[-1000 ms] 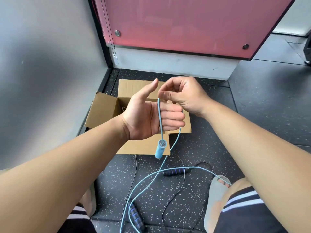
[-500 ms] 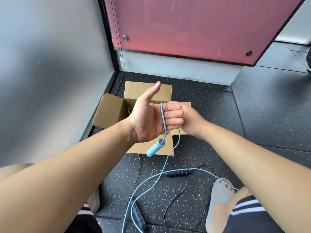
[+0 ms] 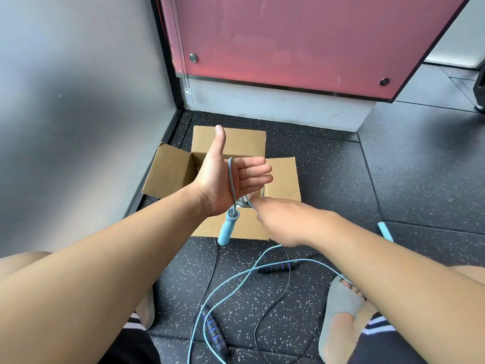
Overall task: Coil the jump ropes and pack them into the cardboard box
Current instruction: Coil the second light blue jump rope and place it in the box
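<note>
My left hand (image 3: 225, 177) is held flat above the open cardboard box (image 3: 168, 172), fingers straight and thumb up. The light blue jump rope's cord (image 3: 231, 179) loops over the palm, and one light blue handle (image 3: 227, 228) hangs below the wrist. My right hand (image 3: 283, 222) is lower, in front of the box, and pinches the same cord just under the left hand. The rest of the blue cord (image 3: 236, 282) trails over the floor. The second light blue handle (image 3: 385, 231) shows beyond my right forearm. A black jump rope with blue-striped handles (image 3: 216, 334) lies on the floor.
The box stands in a corner between a grey wall (image 3: 78, 101) on the left and a pink panel (image 3: 288, 40) behind it. Something metallic shows inside the box under my hands. My knees and a grey slipper (image 3: 341, 298) flank the ropes on the speckled black floor.
My right hand has gone from above the left hand's fingers, round behind them, down to below the palm, drawing the cord over the hand. The hanging handle swung left, then hung down.
</note>
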